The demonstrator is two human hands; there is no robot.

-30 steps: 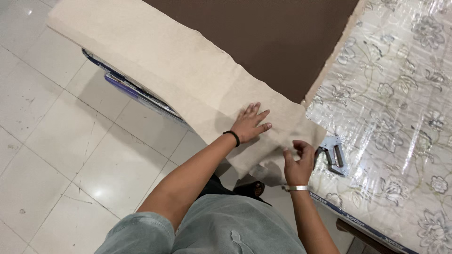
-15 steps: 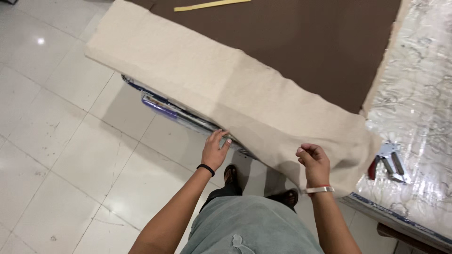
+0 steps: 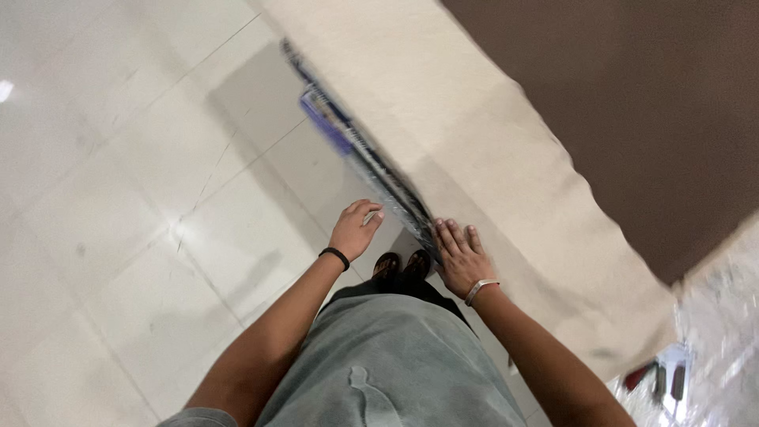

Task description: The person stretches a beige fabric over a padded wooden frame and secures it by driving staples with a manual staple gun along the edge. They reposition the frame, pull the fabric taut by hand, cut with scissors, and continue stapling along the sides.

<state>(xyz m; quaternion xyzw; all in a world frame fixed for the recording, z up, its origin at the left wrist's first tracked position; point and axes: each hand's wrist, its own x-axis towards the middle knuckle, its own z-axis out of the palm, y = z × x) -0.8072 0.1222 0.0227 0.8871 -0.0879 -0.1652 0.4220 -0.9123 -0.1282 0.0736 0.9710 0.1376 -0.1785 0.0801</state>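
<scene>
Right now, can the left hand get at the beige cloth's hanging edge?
Probably yes. The left hand hangs loosely curled by the table edge, close to the beige cloth, with nothing between them. The right hand already lies flat on that cloth.

upholstery workshop: beige fabric [image 3: 506, 158], wrapped mattress [image 3: 723, 316]

Grey shirt, black wristband [image 3: 335, 255], silver bracelet [image 3: 479, 289]

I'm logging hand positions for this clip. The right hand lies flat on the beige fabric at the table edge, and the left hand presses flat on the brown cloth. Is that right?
Not quite. In the head view the right hand does lie flat on the beige fabric at the table edge, but the left hand is not on the brown cloth; it is loosely curled over the floor beside the edge.
</scene>
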